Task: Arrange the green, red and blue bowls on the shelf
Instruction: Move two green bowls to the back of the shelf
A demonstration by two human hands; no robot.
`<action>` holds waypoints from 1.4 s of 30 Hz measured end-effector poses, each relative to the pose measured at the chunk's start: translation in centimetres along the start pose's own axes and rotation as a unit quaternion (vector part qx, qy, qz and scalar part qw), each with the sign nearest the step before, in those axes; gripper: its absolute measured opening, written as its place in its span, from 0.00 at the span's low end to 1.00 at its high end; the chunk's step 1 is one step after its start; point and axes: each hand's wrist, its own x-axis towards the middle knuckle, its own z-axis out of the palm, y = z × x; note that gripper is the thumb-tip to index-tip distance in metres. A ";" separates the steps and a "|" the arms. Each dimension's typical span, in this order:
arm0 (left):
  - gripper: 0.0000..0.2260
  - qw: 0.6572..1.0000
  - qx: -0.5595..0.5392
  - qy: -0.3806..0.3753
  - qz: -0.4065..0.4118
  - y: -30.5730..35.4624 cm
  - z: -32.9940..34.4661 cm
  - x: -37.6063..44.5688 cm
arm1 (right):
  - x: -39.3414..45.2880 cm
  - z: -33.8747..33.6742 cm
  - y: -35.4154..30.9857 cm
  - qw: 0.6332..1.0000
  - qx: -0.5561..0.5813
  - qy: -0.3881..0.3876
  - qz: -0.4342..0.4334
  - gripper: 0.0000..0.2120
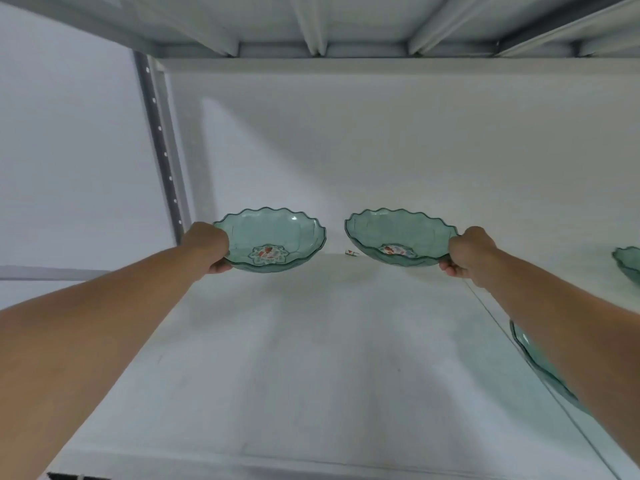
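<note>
Two green scalloped bowls (273, 237) (398, 233) held above white shelf (311, 358), near its back wall; left hand (207, 249) and right hand (467, 254) each curl fingers round an outer rim; risk: one-sided grip tips a bowl, or rims knock together.

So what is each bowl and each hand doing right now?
Left hand: grips the left bowl's rim.
Left bowl: upright, held above the shelf.
Right hand: grips the right bowl's rim.
Right bowl: upright, held above the shelf.
Near bowl: partly hidden behind the right arm.
Far bowl: cut off at the picture's edge.
</note>
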 end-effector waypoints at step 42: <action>0.30 0.859 0.277 -0.060 0.426 2.2 7.2 -1.5 | -5.7 7.6 -4.2 0.875 -0.393 -0.064 -0.275 0.31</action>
